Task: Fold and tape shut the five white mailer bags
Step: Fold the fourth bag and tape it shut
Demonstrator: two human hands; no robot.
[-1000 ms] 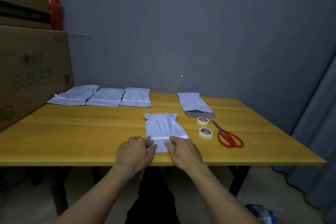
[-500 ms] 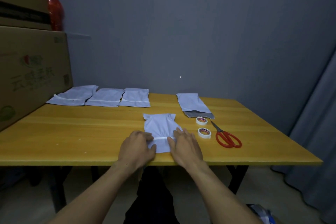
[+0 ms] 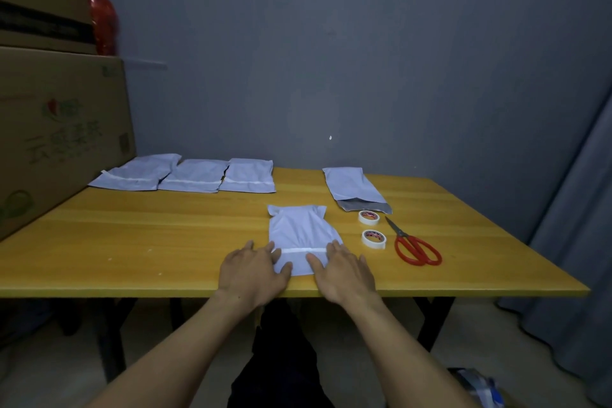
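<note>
The left hand point(image 3: 253, 270) and the right hand point(image 3: 344, 270) lie flat on the near end of a crumpled white plastic mailer bag point(image 3: 299, 232). Their fingers are straight and spread, gripping nothing, and they press the bag onto the yellow wooden table point(image 3: 165, 242) close to its front edge. The left hand covers the bag's near left corner and the right hand its near right corner, with the bag's middle showing between them. A strip of white tape point(image 3: 303, 250) crosses the bag from one set of fingertips to the other.

Just right of the right hand sit two small rolls of white tape point(image 3: 373, 238), with red-handled scissors point(image 3: 414, 247) beside them. Behind the rolls lies a flat white mailer bag with a grey open flap point(image 3: 356, 187). At the table's far left, three white mailer bags with tape strips point(image 3: 195, 175) lie side by side, next to a large brown cardboard box point(image 3: 59, 129).
</note>
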